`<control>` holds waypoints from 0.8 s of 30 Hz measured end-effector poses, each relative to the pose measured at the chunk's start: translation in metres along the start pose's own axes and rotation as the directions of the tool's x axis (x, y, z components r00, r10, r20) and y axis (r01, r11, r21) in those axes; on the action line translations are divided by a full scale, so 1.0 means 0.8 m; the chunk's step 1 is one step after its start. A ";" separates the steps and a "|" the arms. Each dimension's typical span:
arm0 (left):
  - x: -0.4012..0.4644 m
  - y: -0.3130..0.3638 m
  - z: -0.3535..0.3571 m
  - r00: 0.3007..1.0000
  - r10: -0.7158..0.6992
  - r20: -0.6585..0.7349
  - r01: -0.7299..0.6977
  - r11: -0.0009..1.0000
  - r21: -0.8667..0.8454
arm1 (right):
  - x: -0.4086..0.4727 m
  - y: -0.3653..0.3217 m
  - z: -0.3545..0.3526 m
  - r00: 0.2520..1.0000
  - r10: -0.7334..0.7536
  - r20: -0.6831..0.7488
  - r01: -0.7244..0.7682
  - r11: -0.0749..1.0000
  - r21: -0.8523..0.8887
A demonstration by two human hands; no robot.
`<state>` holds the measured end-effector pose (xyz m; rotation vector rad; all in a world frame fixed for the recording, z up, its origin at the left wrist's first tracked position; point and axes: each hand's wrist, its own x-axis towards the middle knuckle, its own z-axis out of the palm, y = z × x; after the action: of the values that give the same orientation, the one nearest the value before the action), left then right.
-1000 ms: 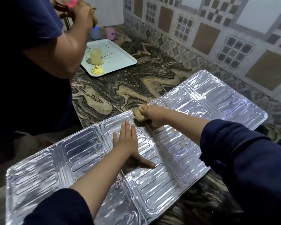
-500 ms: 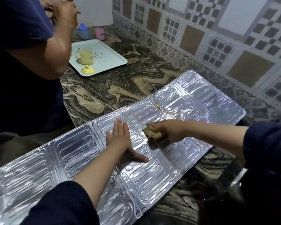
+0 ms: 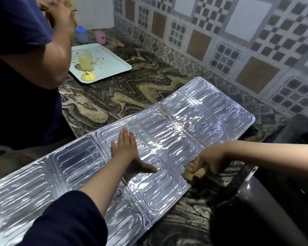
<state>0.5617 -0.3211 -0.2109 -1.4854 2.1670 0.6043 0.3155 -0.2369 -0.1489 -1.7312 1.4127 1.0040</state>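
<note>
Your right hand (image 3: pixel 205 159) covers most of the brown cloth (image 3: pixel 194 175) it grips at the near edge of the foil panel (image 3: pixel 194 121); only a crumpled corner shows below your fingers. Your left forearm (image 3: pixel 100 185) hides a strip of the panel, whose left end runs out of the picture. The other person's hands (image 3: pixel 60 11) are blurred and cut by the top edge, so what they hold cannot be told. Their arm (image 3: pixel 48 55) hides the near corner of the tray (image 3: pixel 114 63); the dark specks on it are too small to name. The grey object (image 3: pixel 274 210) at lower right is cut off
</note>
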 end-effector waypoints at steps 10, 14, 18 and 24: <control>-0.003 0.000 0.003 1.000 -0.002 -0.003 0.002 1.000 -0.002 | -0.012 0.000 0.007 0.971 0.160 0.176 -0.165 0.986 0.016; -0.002 -0.001 0.001 1.000 0.003 0.001 -0.003 1.000 0.008 | -0.042 0.005 -0.011 0.979 0.191 0.068 -0.192 0.981 0.013; -0.006 0.000 -0.001 1.000 0.002 0.023 -0.003 1.000 0.020 | -0.065 0.004 -0.048 0.974 0.212 -0.082 -0.205 0.974 0.093; -0.019 -0.017 0.002 0.994 -0.053 0.097 0.050 0.998 0.035 | -0.042 -0.014 -0.109 0.921 0.184 -0.343 -0.151 0.981 0.120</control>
<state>0.5798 -0.3129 -0.2049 -1.4591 2.0482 0.6087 0.3350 -0.2953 -0.0778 -1.8086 1.8314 0.7218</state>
